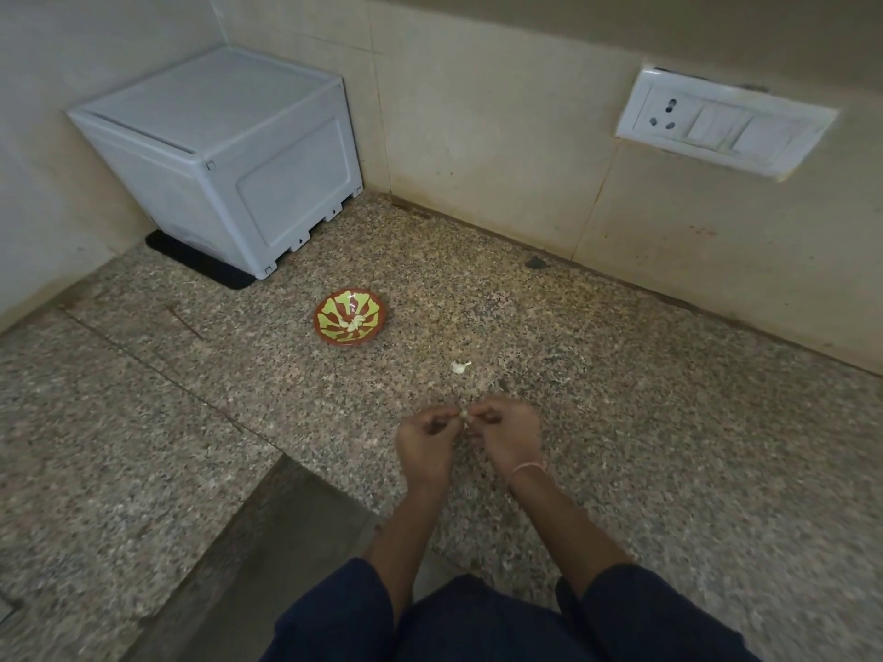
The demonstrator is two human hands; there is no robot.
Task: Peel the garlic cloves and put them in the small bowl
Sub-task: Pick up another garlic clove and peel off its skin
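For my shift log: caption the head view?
Left hand and right hand pinch a garlic clove over the counter; small bowl holds peeled cloves.
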